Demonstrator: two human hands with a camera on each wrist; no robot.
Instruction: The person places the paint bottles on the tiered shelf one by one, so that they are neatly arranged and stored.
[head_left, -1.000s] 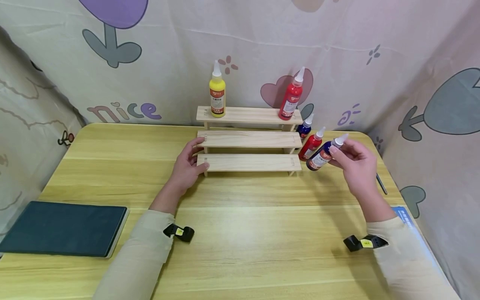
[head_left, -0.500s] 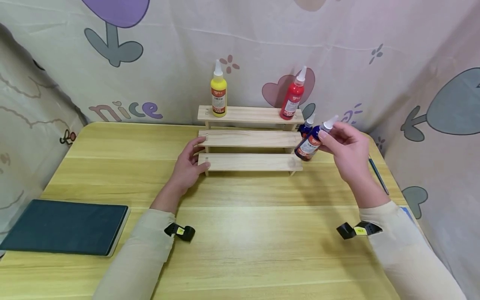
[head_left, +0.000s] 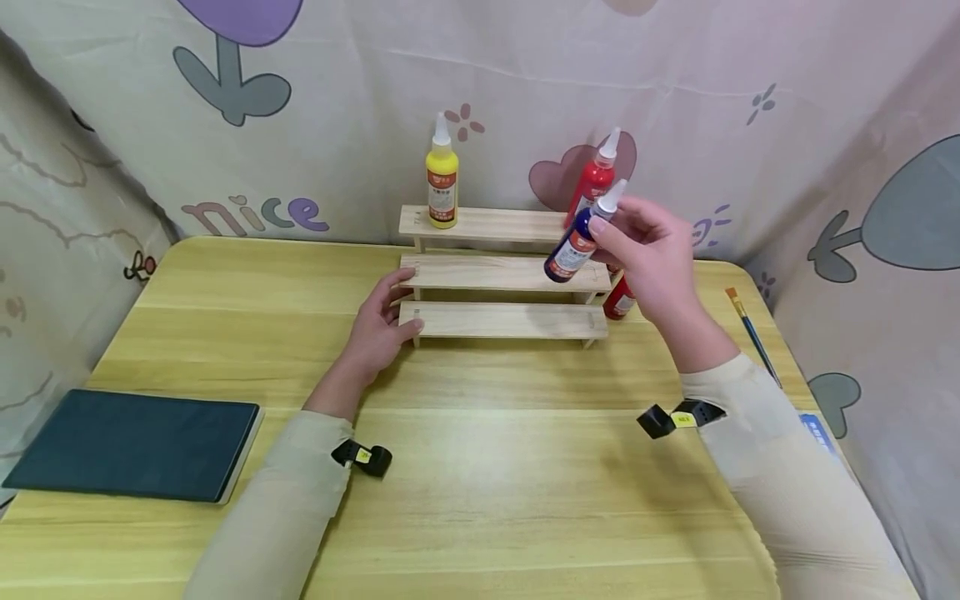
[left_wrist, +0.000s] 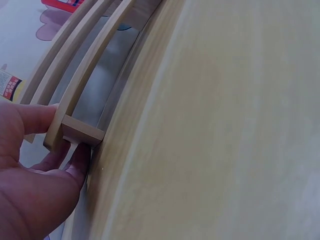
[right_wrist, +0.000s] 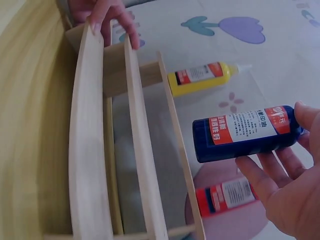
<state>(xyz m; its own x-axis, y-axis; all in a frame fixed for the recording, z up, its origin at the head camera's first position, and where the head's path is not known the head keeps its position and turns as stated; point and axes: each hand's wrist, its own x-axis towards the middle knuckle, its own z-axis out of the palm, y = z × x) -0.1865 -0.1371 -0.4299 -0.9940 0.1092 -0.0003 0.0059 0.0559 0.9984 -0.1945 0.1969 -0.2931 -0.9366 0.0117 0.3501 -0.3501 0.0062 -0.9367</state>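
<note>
A three-step wooden rack [head_left: 502, 321] stands at the back of the table. My left hand [head_left: 381, 329] grips its left end, thumb on the lowest step; the left wrist view shows the fingers round the end support [left_wrist: 82, 131]. My right hand [head_left: 660, 254] holds a dark blue bottle [head_left: 572, 250] with a white nozzle, tilted, pinched near its neck above the middle step's right part. On the top step a yellow bottle [head_left: 442, 187] stands at the left and a red bottle [head_left: 596, 179] at the right, partly hidden behind the blue one.
Another red bottle [head_left: 619, 298] stands on the table by the rack's right end, partly behind my right hand. A paintbrush [head_left: 752, 336] lies near the right edge. At the left lies a dark green book-like slab [head_left: 135, 446]. A patterned cloth [head_left: 375, 100] hangs behind the table.
My right hand has carried the blue bottle up and left, from beside the rack to above its middle step. The left hand keeps its hold on the rack.
</note>
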